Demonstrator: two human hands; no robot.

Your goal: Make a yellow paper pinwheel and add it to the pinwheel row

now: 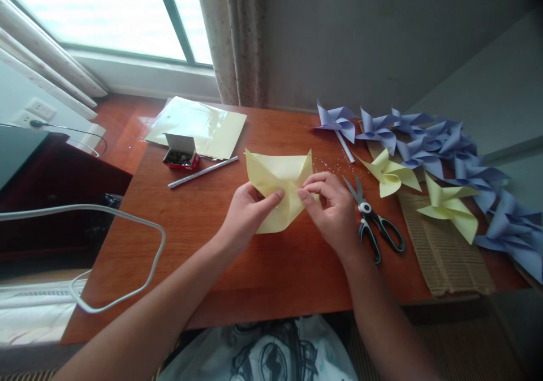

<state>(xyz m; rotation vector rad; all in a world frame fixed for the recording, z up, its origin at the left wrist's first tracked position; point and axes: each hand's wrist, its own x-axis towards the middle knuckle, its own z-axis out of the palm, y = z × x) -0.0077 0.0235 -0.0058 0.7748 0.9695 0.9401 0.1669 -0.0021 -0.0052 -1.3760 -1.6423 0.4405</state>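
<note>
Both hands are on the pale yellow, partly folded paper sheet point(285, 168), above the reddish-brown wooden table point(254, 273)! The left hand point(252, 205) grips its left side, thumb pressed on top; the right hand point(330, 204) pinches the right side, fingers curled. Black-handled metal scissors point(365, 208) lie just beside the right hand, near a yellow paper pinwheel point(388, 174).

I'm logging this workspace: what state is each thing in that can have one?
Yellow sheet: bent, held by left hand and right hand
Scissors: blades parted
Red box: lid raised
Yellow pinwheels: folded
Purple pinwheels: folded
White stick: lying loose
Paper stack: lying flat
Black plug: plugged in
Curtains: drawn aside
</note>
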